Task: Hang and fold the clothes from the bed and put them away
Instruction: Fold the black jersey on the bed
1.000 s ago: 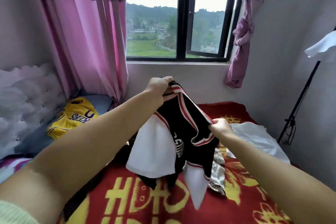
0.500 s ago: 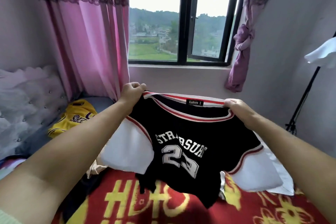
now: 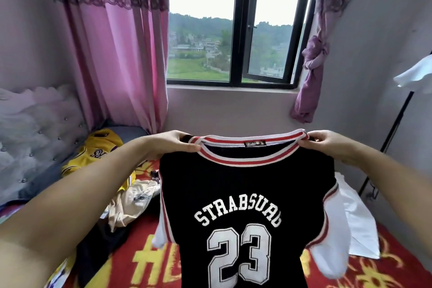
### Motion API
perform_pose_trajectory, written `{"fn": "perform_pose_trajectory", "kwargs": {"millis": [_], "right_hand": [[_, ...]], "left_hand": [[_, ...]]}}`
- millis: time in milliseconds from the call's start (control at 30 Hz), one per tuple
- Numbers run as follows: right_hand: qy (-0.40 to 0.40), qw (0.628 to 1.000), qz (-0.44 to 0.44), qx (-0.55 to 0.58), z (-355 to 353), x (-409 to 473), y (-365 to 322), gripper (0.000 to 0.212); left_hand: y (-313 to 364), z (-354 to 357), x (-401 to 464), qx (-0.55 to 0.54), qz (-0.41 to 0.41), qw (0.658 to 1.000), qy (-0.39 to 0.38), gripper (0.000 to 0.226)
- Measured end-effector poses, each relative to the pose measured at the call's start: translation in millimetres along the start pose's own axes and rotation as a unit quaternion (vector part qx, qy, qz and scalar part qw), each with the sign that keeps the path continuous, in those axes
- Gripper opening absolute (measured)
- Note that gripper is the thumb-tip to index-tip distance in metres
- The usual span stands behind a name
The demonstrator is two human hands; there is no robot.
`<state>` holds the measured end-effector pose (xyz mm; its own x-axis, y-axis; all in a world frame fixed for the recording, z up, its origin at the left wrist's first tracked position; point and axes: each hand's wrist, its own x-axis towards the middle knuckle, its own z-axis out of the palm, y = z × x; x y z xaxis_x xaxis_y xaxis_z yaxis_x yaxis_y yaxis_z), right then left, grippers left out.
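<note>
**Head view: black jersey held up by both shoulders over the bed**

Item 1. Your left hand (image 3: 176,145) grasps the left shoulder of the black jersey (image 3: 243,196), fingers curled over the top edge beside the collar, thumb along the front.

Item 2. Your right hand (image 3: 323,144) pinches the opposite shoulder at the other end of the collar, fingers folded over the striped trim.

Item 3. Black jersey: held up in the air between your two hands, front facing you, hanging straight down above the bed (image 3: 163,264). Collar red and white striped, with a small sewn label reading "Fashion". White lettering "STRABSUAD" over the number 23. White sleeves with red-striped seams hang at both sides.

Item 4. Bed: red cover with yellow characters, under and around the jersey.

Item 5. Beige garment (image 3: 133,203): crumpled on the bed, left of the jersey, with dark cloth beside it.

Item 6. Yellow jersey (image 3: 93,152): lying near the padded headboard (image 3: 35,138), purple lettering, well left of your left hand.

Item 7. White garment (image 3: 357,224): spread on the bed to the right, partly behind the jersey's sleeve.

Item 8. Pink curtain (image 3: 112,49) left of the window (image 3: 236,30); a knotted purple curtain (image 3: 311,72) to its right.
</note>
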<state>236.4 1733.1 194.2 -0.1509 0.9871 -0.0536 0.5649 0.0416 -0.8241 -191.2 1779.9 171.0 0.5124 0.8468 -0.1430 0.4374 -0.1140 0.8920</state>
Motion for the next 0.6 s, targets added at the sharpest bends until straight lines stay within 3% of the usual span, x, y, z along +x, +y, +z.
{"fn": "perform_pose_trajectory", "kwargs": {"millis": [100,200,333,400,500,600], "right_hand": [[0.099,0.989,-0.045,-0.104,6.1,3.0,2.7,0.048],[0.192,0.954,-0.066,-0.219,10.9,7.3,-3.6,0.046],[0.290,0.916,-0.082,-0.265,37.5,16.2,-31.8,0.044],[0.285,0.921,-0.082,-0.254,57.6,18.8,-51.8,0.044],[0.207,0.948,-0.113,-0.215,94.6,19.9,-78.6,0.041],[0.149,0.964,-0.139,-0.169,121.6,17.1,-96.6,0.039]], "left_hand": [[-1.3,0.3,-1.2,-0.044,0.016,0.998,0.030,0.045],[6.4,7.6,-1.0,-0.090,0.020,0.990,0.104,0.037],[39.2,43.6,7.1,-0.138,-0.006,0.980,0.144,0.019],[59.7,68.4,12.9,-0.167,-0.022,0.977,0.132,0.015],[83.4,102.3,19.3,-0.188,-0.034,0.976,0.108,0.010],[100.3,118.0,20.2,-0.245,-0.033,0.964,0.102,0.020]]}}
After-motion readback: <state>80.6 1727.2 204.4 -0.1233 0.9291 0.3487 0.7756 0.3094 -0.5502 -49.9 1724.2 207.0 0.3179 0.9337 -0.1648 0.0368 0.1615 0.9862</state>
